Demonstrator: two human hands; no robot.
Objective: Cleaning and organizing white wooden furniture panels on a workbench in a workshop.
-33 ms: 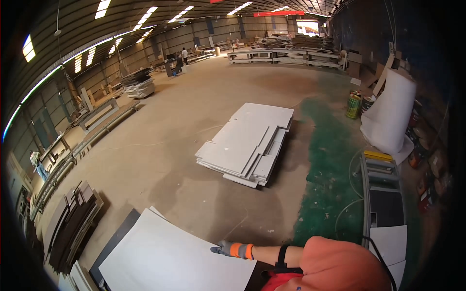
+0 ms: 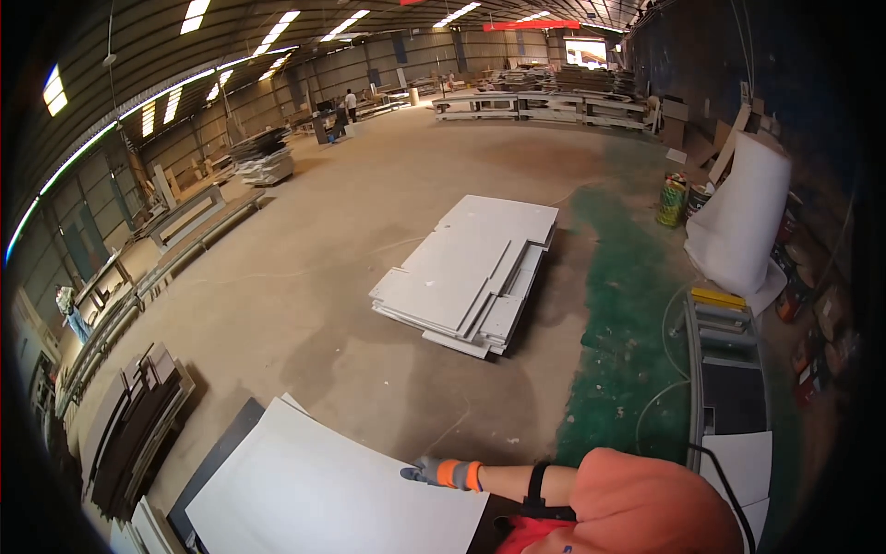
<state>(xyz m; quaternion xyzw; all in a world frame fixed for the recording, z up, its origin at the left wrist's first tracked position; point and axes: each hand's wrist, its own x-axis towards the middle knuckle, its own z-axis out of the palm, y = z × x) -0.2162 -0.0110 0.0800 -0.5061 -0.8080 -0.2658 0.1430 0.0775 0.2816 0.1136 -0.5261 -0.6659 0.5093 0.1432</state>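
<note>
The gloved right hand (image 2: 426, 472) meets the edge of the large white panel (image 2: 323, 489) atop a dark board (image 2: 237, 434), presumably to steady it, though I cannot tell whether its grip is pinching or spread.

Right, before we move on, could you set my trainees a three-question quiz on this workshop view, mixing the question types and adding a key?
1. True or false: in the picture, the stack of white boards lies left of the green floor patch.
2. Fill in the colour: the tall sheeting roll at the right side of the view is ____.
3. Which thing is the gloved right hand touching?
A) the stack of white boards
B) the edge of the large white panel
C) the tall sheeting roll

Key: 1. True; 2. white; 3. B
</note>
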